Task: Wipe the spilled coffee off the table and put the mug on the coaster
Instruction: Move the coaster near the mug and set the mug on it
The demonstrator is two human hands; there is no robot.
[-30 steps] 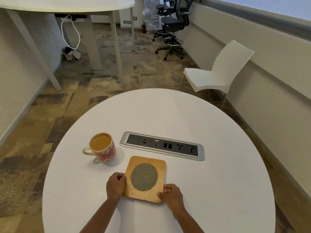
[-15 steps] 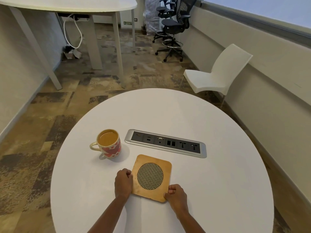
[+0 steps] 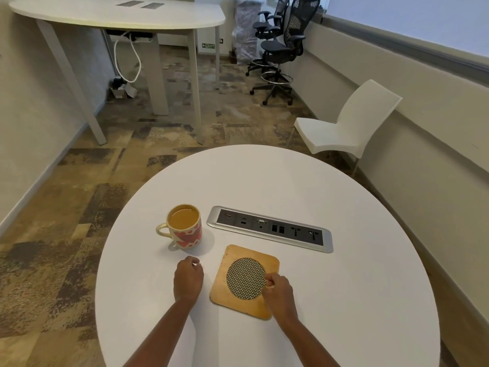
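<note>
Wood, pale and honey-coloured, made up the square coaster (image 3: 244, 279), which lay flat on the round white bench (image 3: 304, 181) toward its near edge, with a dark woven disc set in its middle. The mug (image 3: 186, 229) stood upright closer to the left edge, apart from the coaster and just beyond its far left corner. It was cream with red hearts, full of light brown coffee almost to the rim, and its handle pointed at the left edge.

The left hand (image 3: 188, 280) rested on the bare bench between mug and coaster, touching neither. Its fingers were curled into a loose fist, with nothing held. The right hand (image 3: 277, 290) lay over the coaster's near right part, knuckles up, its fingers bent inward with the thumb tip meeting the forefinger at the rim of the woven disc. Whether it pinched the coaster or only rested on it could not be told.

A silver-framed socket panel (image 3: 270, 229) was sunk into the bench just beyond the coaster, running slantwise toward the right edge. Past the far edge stood a white plastic chair (image 3: 346, 131) against the wall, two dark office chairs (image 3: 280, 46) and another long white desk (image 3: 119, 14) on the patterned carpet.
</note>
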